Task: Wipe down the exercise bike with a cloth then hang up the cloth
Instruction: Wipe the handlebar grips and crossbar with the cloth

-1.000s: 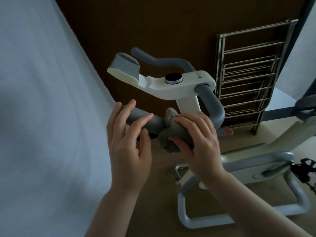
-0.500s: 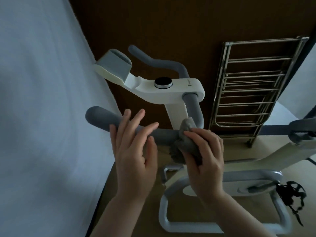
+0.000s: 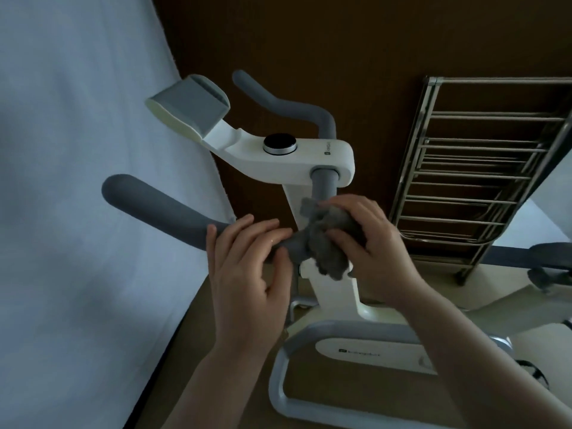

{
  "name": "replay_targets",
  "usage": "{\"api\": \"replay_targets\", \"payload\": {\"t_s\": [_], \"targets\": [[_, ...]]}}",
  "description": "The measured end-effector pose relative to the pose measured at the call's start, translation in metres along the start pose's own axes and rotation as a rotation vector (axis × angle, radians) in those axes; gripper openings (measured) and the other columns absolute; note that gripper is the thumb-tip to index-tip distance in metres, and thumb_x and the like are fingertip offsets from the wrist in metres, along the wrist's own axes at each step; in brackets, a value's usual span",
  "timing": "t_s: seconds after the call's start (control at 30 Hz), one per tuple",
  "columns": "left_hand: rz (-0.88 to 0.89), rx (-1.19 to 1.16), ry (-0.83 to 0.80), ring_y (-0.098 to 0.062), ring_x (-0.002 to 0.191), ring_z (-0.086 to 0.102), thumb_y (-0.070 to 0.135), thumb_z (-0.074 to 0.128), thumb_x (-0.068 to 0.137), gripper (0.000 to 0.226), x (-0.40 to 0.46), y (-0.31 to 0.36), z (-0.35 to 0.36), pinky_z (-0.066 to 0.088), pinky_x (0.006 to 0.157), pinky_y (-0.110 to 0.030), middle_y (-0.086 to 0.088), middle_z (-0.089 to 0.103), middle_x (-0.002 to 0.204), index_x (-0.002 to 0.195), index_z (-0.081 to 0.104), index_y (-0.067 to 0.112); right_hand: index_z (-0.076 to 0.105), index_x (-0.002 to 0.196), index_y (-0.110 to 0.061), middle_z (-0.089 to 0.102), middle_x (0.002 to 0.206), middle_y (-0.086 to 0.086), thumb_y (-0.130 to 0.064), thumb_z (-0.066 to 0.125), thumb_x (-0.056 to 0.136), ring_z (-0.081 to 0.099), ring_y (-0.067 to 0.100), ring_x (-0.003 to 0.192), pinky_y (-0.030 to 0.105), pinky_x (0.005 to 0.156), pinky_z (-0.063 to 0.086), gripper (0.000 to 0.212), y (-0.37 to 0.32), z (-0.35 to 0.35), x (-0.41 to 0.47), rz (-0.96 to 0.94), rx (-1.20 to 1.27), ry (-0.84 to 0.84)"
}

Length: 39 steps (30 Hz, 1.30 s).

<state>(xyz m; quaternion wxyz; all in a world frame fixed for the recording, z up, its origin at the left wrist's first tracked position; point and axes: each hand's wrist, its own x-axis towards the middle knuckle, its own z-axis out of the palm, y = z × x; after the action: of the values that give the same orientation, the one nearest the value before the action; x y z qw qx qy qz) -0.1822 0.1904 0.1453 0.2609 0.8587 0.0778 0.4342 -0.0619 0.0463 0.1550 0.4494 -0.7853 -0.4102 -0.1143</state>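
A white exercise bike with grey foam handlebars stands in front of me. Its near handlebar runs from the left toward the bend below the console. My right hand grips a bunched grey cloth wrapped around that handlebar at the bend. My left hand rests on the same bar just left of the cloth, fingers straight over the top and thumb underneath. The far handlebar is bare.
A metal drying rack leans against the brown wall at the right. A pale sheet or curtain fills the left side. The bike's grey-white base frame lies on the floor below my arms.
My right hand slid the cloth along the near handlebar from its middle to the bend by the stem. The left hand followed along the bar, and more of the bar's left end shows.
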Motion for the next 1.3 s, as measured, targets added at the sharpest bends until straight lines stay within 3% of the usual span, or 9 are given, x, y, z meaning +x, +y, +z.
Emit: {"api": "replay_targets", "payload": {"t_s": [0.1, 0.23, 0.4, 0.57, 0.67, 0.73, 0.87, 1.13, 1.3], "targets": [[-0.029, 0.015, 0.015, -0.013, 0.126, 0.048, 0.024, 0.052, 0.089, 0.025, -0.003, 0.002, 0.001, 0.019, 0.117, -0.047, 0.005, 0.066, 0.116, 0.105, 0.069, 0.017, 0.055, 0.123, -0.029, 0.054, 0.120, -0.013, -0.024, 0.055, 0.090, 0.044, 0.004, 0.118, 0.033, 0.099, 0.045, 0.034, 0.004, 0.000, 0.001, 0.109, 0.077, 0.071], [-0.065, 0.023, 0.024, -0.011, 0.129, 0.045, 0.027, 0.052, 0.088, 0.027, -0.008, 0.007, 0.003, 0.024, 0.115, -0.049, 0.007, 0.064, 0.119, 0.109, 0.066, 0.018, 0.055, 0.123, -0.029, 0.051, 0.121, -0.021, -0.033, 0.050, 0.089, 0.041, -0.001, 0.120, 0.021, 0.103, 0.035, 0.035, -0.009, 0.006, -0.009, -0.126, 0.068, -0.089], [-0.135, 0.059, 0.041, -0.010, 0.131, 0.043, 0.030, 0.051, 0.088, 0.030, -0.012, 0.017, 0.005, 0.031, 0.112, -0.051, 0.009, 0.060, 0.124, 0.113, 0.064, 0.019, 0.056, 0.126, -0.030, 0.058, 0.121, -0.011, -0.048, 0.044, 0.088, 0.043, 0.008, 0.121, 0.046, 0.110, 0.032, 0.044, 0.004, -0.013, 0.027, -0.061, -0.065, -0.125], [-0.201, 0.026, 0.030, -0.005, 0.131, 0.041, 0.024, 0.059, 0.087, 0.028, -0.011, 0.021, 0.004, 0.040, 0.104, -0.054, 0.015, 0.058, 0.123, 0.114, 0.064, 0.019, 0.059, 0.122, -0.030, 0.058, 0.116, -0.020, -0.032, 0.053, 0.089, 0.044, -0.001, 0.117, 0.030, 0.108, 0.034, 0.033, -0.002, -0.003, 0.016, -0.275, 0.033, -0.152], [-0.208, 0.065, 0.008, -0.001, 0.131, 0.039, 0.021, 0.058, 0.088, 0.027, -0.010, 0.023, 0.001, 0.040, 0.106, -0.049, 0.017, 0.057, 0.123, 0.114, 0.065, 0.021, 0.057, 0.118, -0.037, 0.055, 0.118, -0.015, -0.036, 0.059, 0.087, 0.050, 0.011, 0.117, 0.045, 0.096, 0.049, 0.030, 0.015, 0.003, 0.002, 0.164, 0.305, 0.083], [-0.206, 0.084, 0.010, -0.002, 0.134, 0.037, 0.015, 0.060, 0.090, 0.027, -0.011, 0.026, 0.003, 0.039, 0.109, -0.043, 0.017, 0.055, 0.126, 0.117, 0.065, 0.021, 0.059, 0.124, -0.030, 0.061, 0.117, -0.003, -0.033, 0.062, 0.088, 0.059, 0.013, 0.110, 0.039, 0.085, 0.057, 0.036, 0.003, 0.015, -0.011, 0.372, 0.582, 0.202], [-0.218, 0.099, 0.001, -0.005, 0.139, 0.031, 0.002, 0.060, 0.090, 0.039, -0.019, 0.032, 0.006, 0.027, 0.112, -0.015, 0.011, 0.052, 0.136, 0.125, 0.060, 0.021, 0.061, 0.120, -0.020, 0.066, 0.098, -0.016, -0.010, 0.063, 0.090, 0.063, -0.004, 0.096, 0.017, 0.070, 0.055, 0.032, -0.032, 0.031, -0.038, 0.492, 0.860, 0.363], [-0.131, 0.075, -0.120, -0.001, 0.123, 0.048, 0.024, 0.050, 0.094, 0.027, -0.004, 0.032, -0.013, 0.043, 0.104, -0.044, 0.025, 0.057, 0.119, 0.119, 0.061, 0.027, 0.059, 0.112, -0.026, 0.059, 0.112, -0.003, -0.015, 0.068, 0.086, 0.061, 0.000, 0.097, 0.015, 0.067, 0.055, 0.030, -0.060, 0.051, -0.041, 0.605, 1.010, 0.508], [0.030, 0.025, -0.266, -0.005, 0.107, 0.059, 0.033, 0.048, 0.094, 0.030, 0.011, 0.029, -0.016, 0.051, 0.092, -0.044, 0.019, 0.063, 0.112, 0.120, 0.062, 0.025, 0.059, 0.111, -0.026, 0.062, 0.108, -0.006, -0.020, 0.066, 0.089, 0.061, -0.003, 0.095, 0.019, 0.071, 0.056, 0.024, -0.058, 0.060, -0.035, 0.686, 1.031, 0.699]]}}
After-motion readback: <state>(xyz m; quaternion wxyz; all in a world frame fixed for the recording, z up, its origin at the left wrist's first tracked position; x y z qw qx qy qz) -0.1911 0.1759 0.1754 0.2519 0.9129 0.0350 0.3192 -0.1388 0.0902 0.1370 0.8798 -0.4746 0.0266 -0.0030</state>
